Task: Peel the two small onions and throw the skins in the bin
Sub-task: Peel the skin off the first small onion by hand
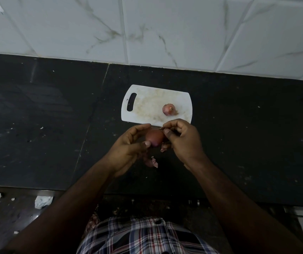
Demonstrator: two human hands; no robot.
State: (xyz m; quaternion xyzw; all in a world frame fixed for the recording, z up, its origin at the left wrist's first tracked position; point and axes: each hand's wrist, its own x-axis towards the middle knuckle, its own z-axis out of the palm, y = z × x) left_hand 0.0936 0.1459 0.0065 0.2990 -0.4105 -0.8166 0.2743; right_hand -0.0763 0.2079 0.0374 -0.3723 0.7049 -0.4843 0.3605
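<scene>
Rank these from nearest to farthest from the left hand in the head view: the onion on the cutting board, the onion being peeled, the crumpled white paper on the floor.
1. Onion being peeled: held in the left hand.
2. Onion on the cutting board: beyond the hands, on the board's right part.
3. Crumpled white paper: far left, down on the floor.

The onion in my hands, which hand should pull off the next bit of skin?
Right, probably. The left hand cradles the onion, thumb and fingers steadying it, while the right hand already pinches at its top edge, so it seems free to strip skin away.
</scene>
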